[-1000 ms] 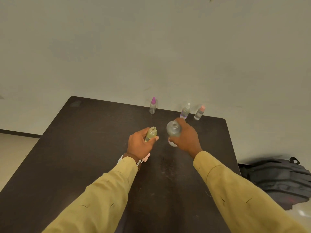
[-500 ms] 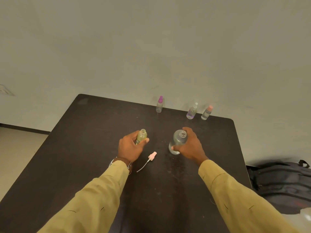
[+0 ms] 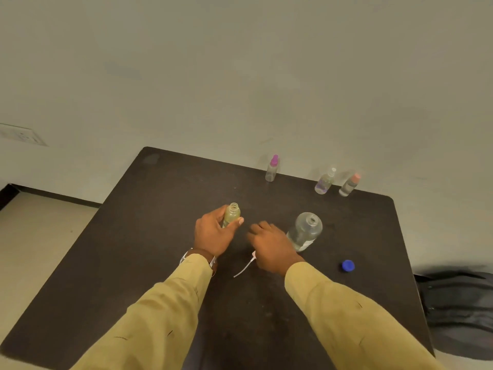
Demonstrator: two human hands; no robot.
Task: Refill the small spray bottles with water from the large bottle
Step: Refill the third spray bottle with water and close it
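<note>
My left hand grips a small yellowish spray bottle upright on the dark table; its neck is uncapped. The large clear bottle stands uncapped to the right, with nothing holding it. My right hand hovers low between the two bottles, over the spot where the pink spray head lay. Only the white dip tube shows from under it. The hand is blurred, and whether its fingers grip the spray head is unclear.
A blue cap lies right of the large bottle. Three small spray bottles stand along the far edge: purple-topped, white-topped, pink-topped. A dark backpack sits on the floor at the right.
My right hand has let go of the large bottle and moved left and down over the pink spray head. My left hand keeps hold of the yellowish bottle.
</note>
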